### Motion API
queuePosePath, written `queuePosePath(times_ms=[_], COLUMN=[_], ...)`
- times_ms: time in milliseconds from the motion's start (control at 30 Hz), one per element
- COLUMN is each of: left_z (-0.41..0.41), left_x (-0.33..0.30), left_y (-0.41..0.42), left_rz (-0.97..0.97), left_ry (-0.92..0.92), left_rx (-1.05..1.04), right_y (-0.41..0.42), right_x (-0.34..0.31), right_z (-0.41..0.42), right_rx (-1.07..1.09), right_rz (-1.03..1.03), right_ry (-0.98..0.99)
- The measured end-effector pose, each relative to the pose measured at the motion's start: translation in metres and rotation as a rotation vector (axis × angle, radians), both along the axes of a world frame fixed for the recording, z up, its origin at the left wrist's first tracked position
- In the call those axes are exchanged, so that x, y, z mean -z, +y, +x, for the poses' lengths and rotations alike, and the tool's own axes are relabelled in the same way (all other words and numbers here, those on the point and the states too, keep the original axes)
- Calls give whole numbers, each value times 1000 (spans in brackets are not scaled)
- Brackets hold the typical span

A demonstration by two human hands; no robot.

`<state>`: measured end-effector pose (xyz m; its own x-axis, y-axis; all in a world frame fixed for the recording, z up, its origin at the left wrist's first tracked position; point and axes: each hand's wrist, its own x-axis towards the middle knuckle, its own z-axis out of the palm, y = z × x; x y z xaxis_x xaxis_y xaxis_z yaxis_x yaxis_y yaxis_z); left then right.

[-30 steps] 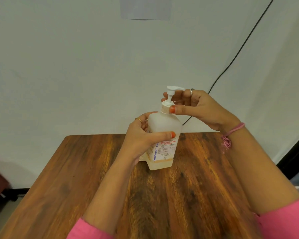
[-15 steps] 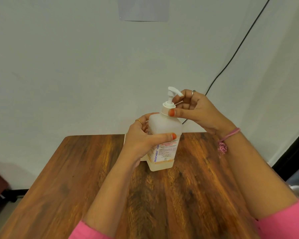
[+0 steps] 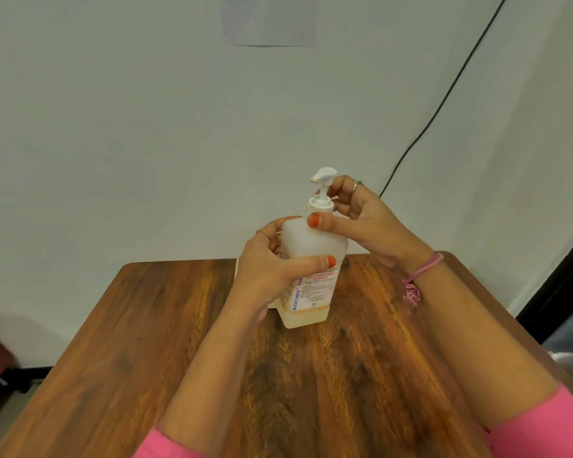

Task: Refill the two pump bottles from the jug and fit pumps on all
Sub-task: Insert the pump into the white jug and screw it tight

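- The right hand (image 3: 361, 223) pinches the collar of the white pump (image 3: 321, 200), with the thumb on the near side of the collar and the other fingers curled behind the stem.
- The left hand (image 3: 272, 269) grips the body of the pump bottle (image 3: 311, 269); its thumb lies across the front label and its fingers wrap around the far side.
- The bottle stands upright on the wooden table (image 3: 179, 325), near the far edge, in front of the white wall.
- Only a low band of yellowish liquid shows at the bottom, so I judge the bottle is light and can tip or turn easily if it is not held.
- The translucent plastic wall looks smooth and a little soft; a firm grip on the flat sides, as it is now, seems the best place, and the ribbed collar is the place for turning.
- Compared with one second ago, the spout of the pump now points left toward the wall instead of right, so the pump has turned on the neck, and the right hand sits lower.
- Something pale stands behind the bottle, mostly hidden; I cannot tell what it is.
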<state>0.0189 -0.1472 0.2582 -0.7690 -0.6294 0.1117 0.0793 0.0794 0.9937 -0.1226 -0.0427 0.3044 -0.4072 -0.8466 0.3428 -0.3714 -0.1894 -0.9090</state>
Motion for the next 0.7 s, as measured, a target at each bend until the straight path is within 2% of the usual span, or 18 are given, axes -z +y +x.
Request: queuePosePath(times_ms=[133,300,433,700], left_z=[3,3,3,8], left_x=[-3,-4,-2,-6], left_y=[1,4,5,8], left_rz=[19,-12,-39,-16], left_ry=[21,12,-4,-1], left_rx=[5,-4,-15,-4], right_y=[8,8,4,5], right_x=[-5,-5,-2,-5], right_z=[4,16,23,27], right_rx=[-159,-46,71,53], right_rz=[-8,-87,-97,-81], right_ry=[-45,-166,-176,-199])
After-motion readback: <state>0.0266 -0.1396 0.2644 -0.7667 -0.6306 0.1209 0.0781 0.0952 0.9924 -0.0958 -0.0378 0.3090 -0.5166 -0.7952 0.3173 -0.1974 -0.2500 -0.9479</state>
